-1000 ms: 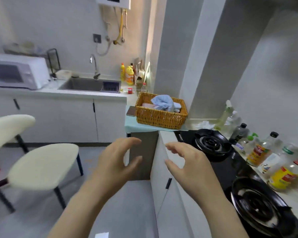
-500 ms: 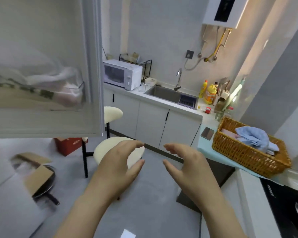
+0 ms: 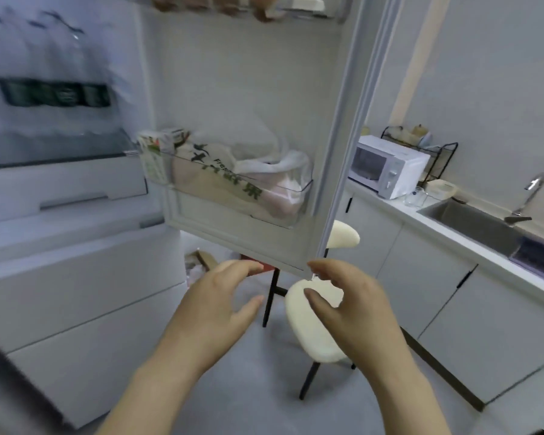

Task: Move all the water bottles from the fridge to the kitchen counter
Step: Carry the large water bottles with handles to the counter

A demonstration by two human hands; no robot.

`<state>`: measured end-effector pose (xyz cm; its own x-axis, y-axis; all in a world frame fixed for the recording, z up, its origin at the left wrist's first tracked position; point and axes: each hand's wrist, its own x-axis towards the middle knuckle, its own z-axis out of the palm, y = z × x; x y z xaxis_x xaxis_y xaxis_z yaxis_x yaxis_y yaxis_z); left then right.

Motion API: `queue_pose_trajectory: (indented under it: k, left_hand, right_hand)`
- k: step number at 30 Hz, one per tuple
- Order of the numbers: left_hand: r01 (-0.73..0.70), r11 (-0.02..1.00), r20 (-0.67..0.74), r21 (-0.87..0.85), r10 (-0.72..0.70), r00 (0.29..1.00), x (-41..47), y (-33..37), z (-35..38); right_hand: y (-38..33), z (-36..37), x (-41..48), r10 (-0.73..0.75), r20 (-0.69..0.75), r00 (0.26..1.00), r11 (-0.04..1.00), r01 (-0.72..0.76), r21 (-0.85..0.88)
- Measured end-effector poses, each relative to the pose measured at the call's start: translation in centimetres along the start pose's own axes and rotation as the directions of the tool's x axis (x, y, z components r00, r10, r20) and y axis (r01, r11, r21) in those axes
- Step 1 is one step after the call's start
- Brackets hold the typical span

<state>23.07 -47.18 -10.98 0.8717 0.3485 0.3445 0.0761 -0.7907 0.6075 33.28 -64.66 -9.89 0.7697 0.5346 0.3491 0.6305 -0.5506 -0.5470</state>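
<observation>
Plastic water bottles (image 3: 51, 89) stand in a row on a glass shelf (image 3: 60, 149) inside the open fridge (image 3: 76, 277), at the upper left of the view. Their long axes are vertical, caps up. Motion blur smears them, so an exact count cannot be made. A dark green label band (image 3: 54, 95) wraps each bottle at mid-height. Its print is unreadable.

Both forearms reach forward at the bottom centre of the view, below the bottle shelf and well apart from it. The left hand (image 3: 214, 309) is held with the palm turned inward, thumb and fingers spread in a loose curve. It holds nothing. The right hand (image 3: 352, 306) mirrors it, palm turned toward the left hand and fingers loosely bent. It also holds nothing. The two hands do not touch.

The fridge door (image 3: 248, 73) stands open between the fridge interior and the kitchen. Its clear door bin (image 3: 277, 211) holds a pale bag (image 3: 220, 174) printed in dark green, with the letters "Fres" legible above large characters. A green-and-white carton (image 3: 153, 152) stands at the bin's left end, its print too blurred to read.

The kitchen counter (image 3: 453, 238) runs along the right. It carries a white microwave (image 3: 387, 164) and a sink (image 3: 471, 224) with a tap (image 3: 529, 196). A cream stool (image 3: 311, 334) stands on the floor beneath the right hand.
</observation>
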Motion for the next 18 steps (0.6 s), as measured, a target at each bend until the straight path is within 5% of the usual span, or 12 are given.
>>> queue_pose_trajectory:
  k: [8, 18]
  left_hand:
    - [0.161, 0.987, -0.14, 0.03, -0.155, 0.978, 0.9, -6.6, -5.8]
    - [0.203, 0.977, -0.258, 0.071, -0.179, 0.95, 3.2, -17.1, -16.0]
  right_hand:
    - [-6.3, 6.9, 6.7, -0.179, 0.075, 0.981, 0.981, 0.173, 0.084]
    - [-17.1, 16.6, 14.2, -0.283, 0.089, 0.955, 0.953, 0.27, 0.137]
